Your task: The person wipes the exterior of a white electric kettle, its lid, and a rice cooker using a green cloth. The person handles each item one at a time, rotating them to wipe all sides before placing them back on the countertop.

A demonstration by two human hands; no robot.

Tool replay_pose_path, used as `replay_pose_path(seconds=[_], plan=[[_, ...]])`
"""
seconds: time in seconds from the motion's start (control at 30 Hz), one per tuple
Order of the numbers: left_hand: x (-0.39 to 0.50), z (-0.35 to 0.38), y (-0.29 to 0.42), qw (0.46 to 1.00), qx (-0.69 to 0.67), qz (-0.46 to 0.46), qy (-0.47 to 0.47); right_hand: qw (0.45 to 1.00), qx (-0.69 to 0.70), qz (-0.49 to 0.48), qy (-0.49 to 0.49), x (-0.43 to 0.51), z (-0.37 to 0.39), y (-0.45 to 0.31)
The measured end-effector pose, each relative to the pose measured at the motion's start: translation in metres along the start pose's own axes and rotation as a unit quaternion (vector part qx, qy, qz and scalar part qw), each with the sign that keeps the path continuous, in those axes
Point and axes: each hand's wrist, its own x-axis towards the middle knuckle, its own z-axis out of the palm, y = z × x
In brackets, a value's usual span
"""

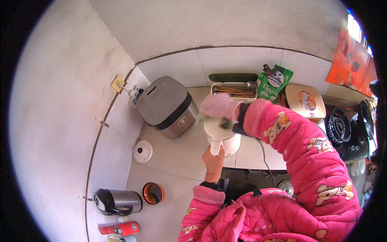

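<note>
A white lidded appliance with a handle, apparently an electric kettle or pot, stands on the tiled counter in front of me. My left hand is bare and grips its handle from the near side. Over the top lies my right hand, blurred by motion, with what looks like a green cloth under its palm and fingers. That hand and the cloth hide the far part of the lid.
To the left stands a grey rice cooker. Behind are a chopstick basket and a green bag. A gas stove is on the right. Nearer left are a white lid, an orange-rimmed bowl and a steel kettle.
</note>
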Motion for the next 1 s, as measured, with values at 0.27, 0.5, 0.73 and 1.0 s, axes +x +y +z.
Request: replay_pose_path(seconds=[0.27,0.5,0.73,1.0], plan=[[0.008,-0.005,0.007,0.998,-0.019,0.049,0.019,0.943,0.021,0.134,0.304,-0.102,0.038,-0.003],[0.021,-0.022,0.028,0.987,-0.101,-0.011,-0.122,0.947,0.240,0.048,0.210,-0.172,0.106,-0.037],[0.027,-0.015,0.047,0.957,-0.237,-0.131,-0.103,0.642,0.695,0.225,0.231,-0.206,0.110,0.020],[0.018,0.013,0.048,0.963,-0.232,-0.123,-0.054,0.803,0.367,0.121,0.455,-0.112,0.073,0.017]])
